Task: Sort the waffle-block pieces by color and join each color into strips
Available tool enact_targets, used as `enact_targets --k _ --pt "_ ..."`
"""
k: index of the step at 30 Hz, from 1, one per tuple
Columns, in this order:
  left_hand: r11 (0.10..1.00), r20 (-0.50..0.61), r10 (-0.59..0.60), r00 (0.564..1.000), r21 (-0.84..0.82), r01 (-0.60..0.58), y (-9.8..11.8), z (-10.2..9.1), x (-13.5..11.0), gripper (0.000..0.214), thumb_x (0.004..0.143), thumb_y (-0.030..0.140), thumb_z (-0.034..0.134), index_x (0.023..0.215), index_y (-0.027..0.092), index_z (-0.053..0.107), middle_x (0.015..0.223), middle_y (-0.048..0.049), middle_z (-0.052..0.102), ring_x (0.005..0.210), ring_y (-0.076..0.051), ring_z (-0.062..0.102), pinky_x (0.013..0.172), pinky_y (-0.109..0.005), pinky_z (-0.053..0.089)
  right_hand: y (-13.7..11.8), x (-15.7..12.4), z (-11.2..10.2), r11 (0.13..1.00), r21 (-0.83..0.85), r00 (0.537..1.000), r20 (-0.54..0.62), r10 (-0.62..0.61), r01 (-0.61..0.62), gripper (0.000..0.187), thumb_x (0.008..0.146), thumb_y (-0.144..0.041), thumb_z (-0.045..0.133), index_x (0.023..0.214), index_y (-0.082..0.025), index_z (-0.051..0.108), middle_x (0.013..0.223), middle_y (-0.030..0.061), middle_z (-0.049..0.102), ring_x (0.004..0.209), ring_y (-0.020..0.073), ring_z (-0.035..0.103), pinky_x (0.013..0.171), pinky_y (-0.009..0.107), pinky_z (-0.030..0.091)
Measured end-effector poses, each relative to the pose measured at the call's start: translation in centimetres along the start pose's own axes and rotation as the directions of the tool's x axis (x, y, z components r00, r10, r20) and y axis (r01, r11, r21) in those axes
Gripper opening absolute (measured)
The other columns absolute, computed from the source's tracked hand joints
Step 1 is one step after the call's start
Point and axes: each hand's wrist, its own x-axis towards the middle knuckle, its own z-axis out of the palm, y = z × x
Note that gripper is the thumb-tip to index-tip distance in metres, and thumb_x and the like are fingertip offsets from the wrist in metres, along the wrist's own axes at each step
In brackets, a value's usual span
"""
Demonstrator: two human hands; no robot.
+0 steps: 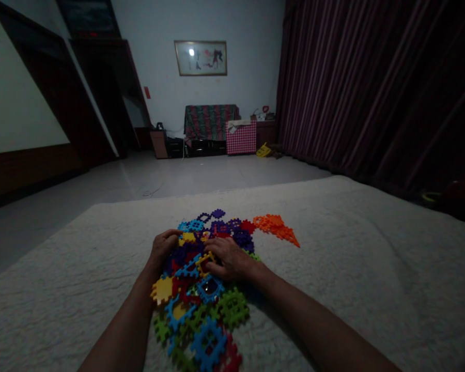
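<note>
A long heap of plastic interlocking tiles with notched edges lies in front of me. My left hand (166,247) rests at the heap's left side, fingers curled together beside a yellow tile (187,238); its fingertips are partly hidden. My right hand (229,258) reaches over the heap from the right. Its thumb and fingers close on a yellow window-frame tile (200,264). Purple tiles (243,238) lie just beyond that hand. Nearer to me are a solid yellow tile (163,290), a blue tile (209,341) and a green tile (233,308).
Orange tiles (276,227) form a separate group at the heap's far right. Everything lies on a pale quilted cover (344,248). Beyond its edge is a tiled floor (170,178), with a checked-cloth-covered box (241,138) by the wall and a dark curtain (356,93) at right.
</note>
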Motion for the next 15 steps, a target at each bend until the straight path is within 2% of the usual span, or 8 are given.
enact_targets --k 6,8,11,15 --pt "0.998 0.060 -0.028 0.998 -0.050 0.032 0.4 -0.2 -0.6 0.043 0.050 0.035 0.056 0.084 0.014 0.072 0.050 0.0036 0.055 0.046 -0.012 0.044 0.047 -0.024 0.032 0.9 0.1 -0.3 0.998 0.010 0.997 -0.037 0.070 -0.069 0.048 0.081 -0.023 0.066 0.127 -0.017 0.054 0.121 0.0127 0.066 0.113 0.0247 0.060 0.098 0.040 0.044" --pt "0.998 0.053 -0.033 0.998 -0.046 0.035 0.5 -0.2 -0.6 0.044 0.050 0.035 0.056 0.085 0.013 0.072 0.050 0.0039 0.054 0.046 -0.011 0.043 0.047 -0.024 0.031 1.4 0.1 -0.7 0.997 -0.009 0.995 -0.056 0.078 -0.079 0.045 0.082 -0.018 0.064 0.126 -0.016 0.055 0.121 0.0130 0.066 0.113 0.0239 0.060 0.098 0.039 0.045" --pt "0.999 0.030 -0.017 0.999 -0.029 0.017 0.5 0.0 -0.7 0.044 0.050 0.035 0.054 0.084 0.013 0.073 0.049 0.0041 0.052 0.046 -0.011 0.041 0.047 -0.023 0.030 2.2 0.1 -1.2 0.996 -0.044 0.996 -0.058 0.073 -0.075 0.031 0.084 -0.009 0.057 0.114 -0.016 0.062 0.114 0.0117 0.068 0.109 0.0220 0.061 0.096 0.036 0.046" --pt "0.999 0.024 -0.025 0.999 -0.022 0.026 0.8 0.1 -0.8 0.045 0.051 0.034 0.053 0.085 0.012 0.074 0.046 0.0050 0.049 0.046 -0.011 0.039 0.047 -0.023 0.028 3.2 0.2 -1.3 0.997 -0.041 0.996 -0.054 0.065 -0.067 0.021 0.090 -0.009 0.051 0.100 -0.018 0.067 0.103 0.0082 0.070 0.099 0.0187 0.063 0.090 0.032 0.049"
